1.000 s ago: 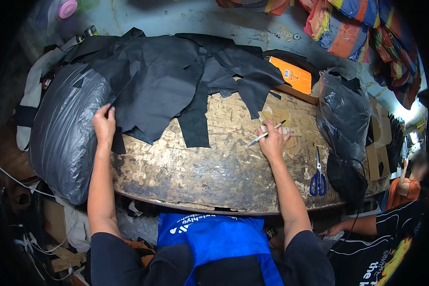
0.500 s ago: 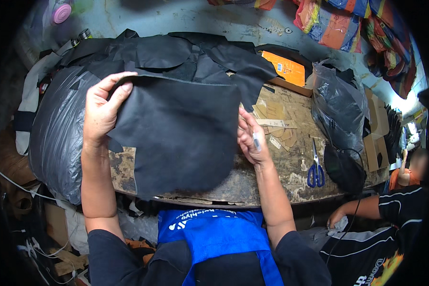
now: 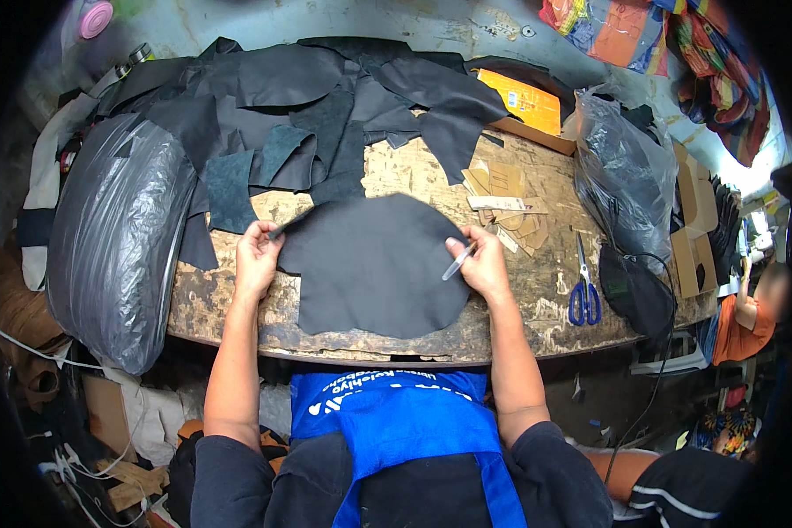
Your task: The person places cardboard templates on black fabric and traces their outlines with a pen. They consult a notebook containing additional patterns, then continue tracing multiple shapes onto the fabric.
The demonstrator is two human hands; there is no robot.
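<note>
A black leather piece (image 3: 378,264) with a rounded right side lies nearly flat at the front of the worn wooden table. My left hand (image 3: 260,260) pinches its upper left edge, where the leather curls up a little. On the opposite side, my right hand (image 3: 486,261) is closed at the right edge, thumb on top. A slim, clear pen-like stick (image 3: 458,262) is also held in that hand and crosses over the leather.
Black leather offcuts (image 3: 282,88) cover the table's back. Cardboard patterns (image 3: 506,202) and blue-handled scissors (image 3: 583,295) lie to the right, beside a plastic bag (image 3: 625,176). A large plastic-wrapped bundle (image 3: 119,246) stands left. Other people (image 3: 744,326) sit at the right.
The leather piece has come down from its raised, upright position onto the table. Both my hands have lowered with it. At the right, the nearby person's arm has moved out of view.
</note>
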